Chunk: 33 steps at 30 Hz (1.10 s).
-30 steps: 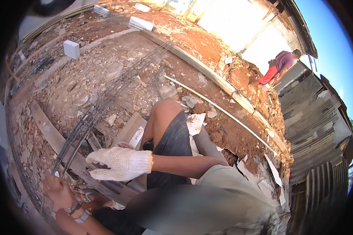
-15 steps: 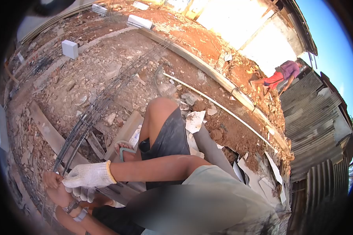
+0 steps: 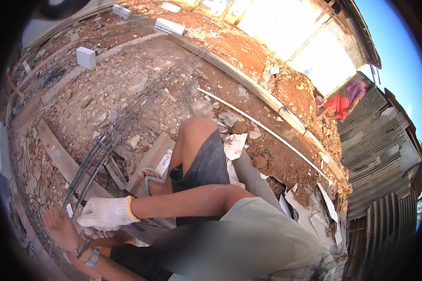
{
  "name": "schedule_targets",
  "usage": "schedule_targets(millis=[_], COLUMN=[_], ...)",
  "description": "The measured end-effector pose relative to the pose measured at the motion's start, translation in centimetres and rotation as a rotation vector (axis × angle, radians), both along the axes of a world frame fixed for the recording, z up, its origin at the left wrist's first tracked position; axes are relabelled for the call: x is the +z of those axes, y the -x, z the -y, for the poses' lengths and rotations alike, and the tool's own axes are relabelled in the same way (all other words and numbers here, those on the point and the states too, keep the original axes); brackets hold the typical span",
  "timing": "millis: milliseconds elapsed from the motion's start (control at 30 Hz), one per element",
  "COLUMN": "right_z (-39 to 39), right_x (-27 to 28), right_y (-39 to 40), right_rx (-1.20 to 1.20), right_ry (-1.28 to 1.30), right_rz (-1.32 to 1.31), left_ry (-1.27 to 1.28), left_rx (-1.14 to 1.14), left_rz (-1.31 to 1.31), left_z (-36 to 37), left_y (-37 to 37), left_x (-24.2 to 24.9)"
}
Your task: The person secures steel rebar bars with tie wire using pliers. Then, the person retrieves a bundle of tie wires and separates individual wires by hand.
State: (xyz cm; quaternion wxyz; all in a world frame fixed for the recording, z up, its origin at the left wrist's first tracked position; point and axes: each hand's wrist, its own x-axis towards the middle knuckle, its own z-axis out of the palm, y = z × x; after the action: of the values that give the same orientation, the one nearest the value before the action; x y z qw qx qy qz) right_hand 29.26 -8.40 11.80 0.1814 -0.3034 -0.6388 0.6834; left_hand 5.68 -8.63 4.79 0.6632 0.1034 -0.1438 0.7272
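Note:
My left hand [image 3: 60, 227] is bare, with a bracelet and a wristband. Its fingers are curled in beside the steel bars, and their inner side is hidden. Just to its right, my right hand [image 3: 105, 213] wears a white knitted glove with a yellow cuff; it is closed, and I cannot tell what it grips. Both hands are at the near end of a long bundle of steel reinforcing bars [image 3: 101, 152], which runs away toward the upper middle. A sandal [image 3: 153, 181] is on my foot beside the bent knee.
Planks [image 3: 56, 152] lie among rubble near the bars. A white pipe [image 3: 262, 125] and a long timber beam [image 3: 253, 86] cross the soil. White blocks [image 3: 86, 58] stand farther off. Another person [image 3: 344, 100] is by the corrugated metal sheets [image 3: 375, 140].
My left hand has moved left, away from the gloved right hand, which it overlapped before. The right hand has shifted slightly. The other person has moved a little to the right.

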Motion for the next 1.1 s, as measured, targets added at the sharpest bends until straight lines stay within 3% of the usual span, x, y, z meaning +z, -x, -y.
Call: schedule_targets(millis=[133, 233, 333, 467, 567, 667, 733, 833, 933, 1033, 1100], right_z=[-0.2, -0.2, -0.5, -0.4, -0.2, 0.1, 0.4, 0.2, 0.7, 1.3, 0.8], right_x=[0.4, 0.9, -3.8, -5.3, -3.6, -2.6, -2.2, -3.2, 2.7, 7.7, 6.3], right_y=[-0.1, 0.0, 0.6, 0.8, 0.4, -0.1, 0.0, 0.0, -1.8, -3.8, -4.2], right_rx=[0.018, 0.053, 0.116, 0.220, 0.301, 0.305, 0.309, 0.229, 0.165, 0.108, 0.151], right_ry=[-0.329, -0.332, -1.239, -1.166, -1.093, -1.081, -1.024, -1.012, -0.014, 0.395, 0.363], right_rz=[0.067, 0.169, 0.059, 0.205, 0.325, 0.378, 0.411, 0.217, 0.210, 0.143, 0.091], left_ry=[-0.017, -0.066, -0.074, -0.100, 0.736, 0.170, 0.052, 0.086, 0.204, 0.281, 0.391], left_rx=[0.084, 0.195, 0.192, 0.178, 0.628, 0.456, 0.313, 0.121, 0.007, -0.004, -0.005], left_rz=[-0.082, -0.176, -0.257, -0.438, -0.495, -0.462, -0.430, -0.090, 0.254, 0.435, 0.509], left_z=[0.4, 0.3, 0.4, 0.2, 0.9, 0.0, -0.7, -0.4, 0.8, 1.7, 1.5], left_y=[0.2, -0.6, 0.0, 1.2, -2.9, -0.2, 0.4, 1.2, 2.4, 4.1, 7.4], left_x=[0.5, 1.2, 0.9, -0.1, 3.5, -2.2, -2.3, -1.3, 0.6, 1.0, -2.4])
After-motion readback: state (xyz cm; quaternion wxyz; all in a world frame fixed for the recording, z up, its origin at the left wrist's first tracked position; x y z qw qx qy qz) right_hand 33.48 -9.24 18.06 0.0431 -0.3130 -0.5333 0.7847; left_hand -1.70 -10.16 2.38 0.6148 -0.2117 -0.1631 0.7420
